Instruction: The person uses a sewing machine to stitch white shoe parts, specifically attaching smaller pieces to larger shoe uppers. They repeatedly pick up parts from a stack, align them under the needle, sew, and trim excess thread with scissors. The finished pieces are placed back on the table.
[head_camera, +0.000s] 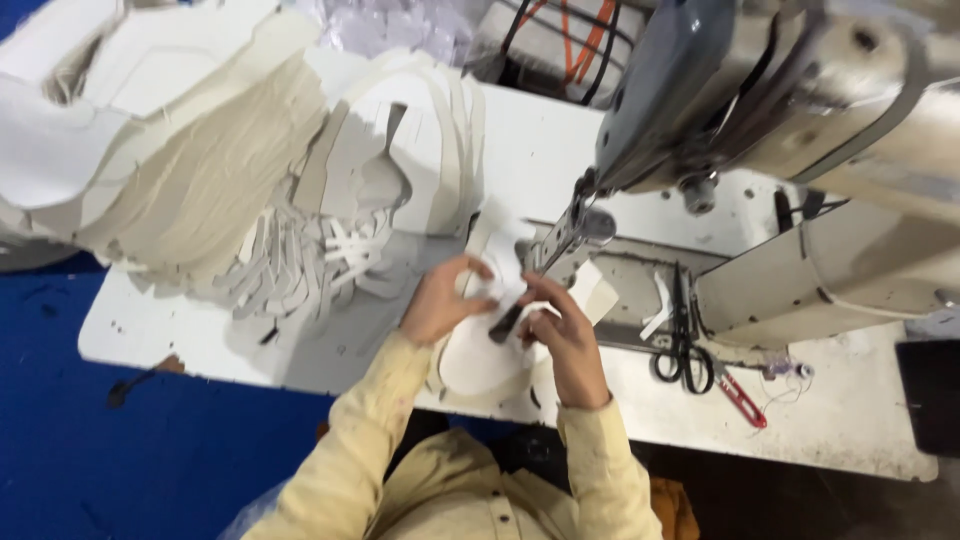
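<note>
I have both hands on a white cut fabric piece that lies at the near edge of the white work table, just under the presser foot of the grey industrial sewing machine. My left hand is curled over the piece's left side, fingers pressed down on it and pinching its edge. My right hand pinches the piece's right part, close to the foot; what the dark sliver at its fingertips is, I cannot tell.

To do this well I judge the piece should stay flat and taut between the two hands, with its edge squared to the foot and my fingertips kept clear of the needle line.

Counting: one sewing machine, one pair of black-handled scissors to the right of my hands, one red thread snip just beside them, and one large heap of cream cut pieces on the far left, too many to count.
</note>
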